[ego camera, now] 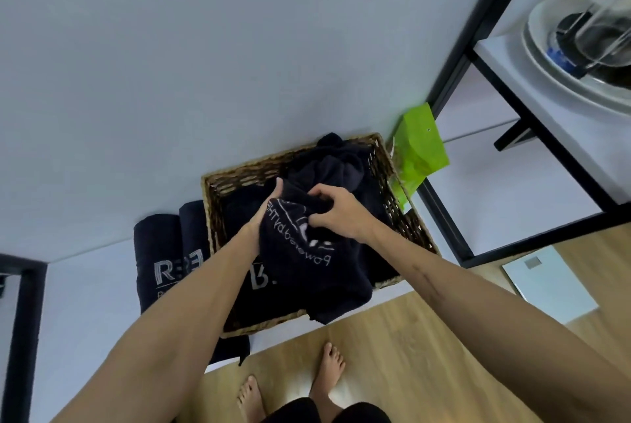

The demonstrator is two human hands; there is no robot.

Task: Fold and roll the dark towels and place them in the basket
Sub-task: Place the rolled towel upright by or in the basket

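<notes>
In the head view, a woven wicker basket [386, 183] is seen on a white tabletop [170, 81], and everything else is placed relative to it. A dark towel with pale printed lettering [307, 252] is held bunched over the basket's near half, its lower folds draped across the basket's near rim. The left hand [269, 207] is pressed against the left side of this towel, with the thumb laid over the top of the cloth; the fingers are hidden behind the fabric, so the grip can only be read as curled onto the towel. The right hand [338, 211] is clenched on the towel's upper right part, the fingers curled into the cloth and pinching a fold of it. More dark towels [338, 163] are heaped loosely inside the basket at its far end.

Two rolled dark towels [170, 252] are laid side by side on the tabletop just left of the basket, touching its left wall, with pale lettering shown on their near ends. A bright green paper bag [420, 149] is stood just right of the basket's far corner. A black metal shelf frame [454, 81] is seen further right of the basket, with stacked white plates [553, 57] carried on its shelf. A wooden floor [409, 337] and two bare feet [327, 375] are seen below the basket's near edge.
</notes>
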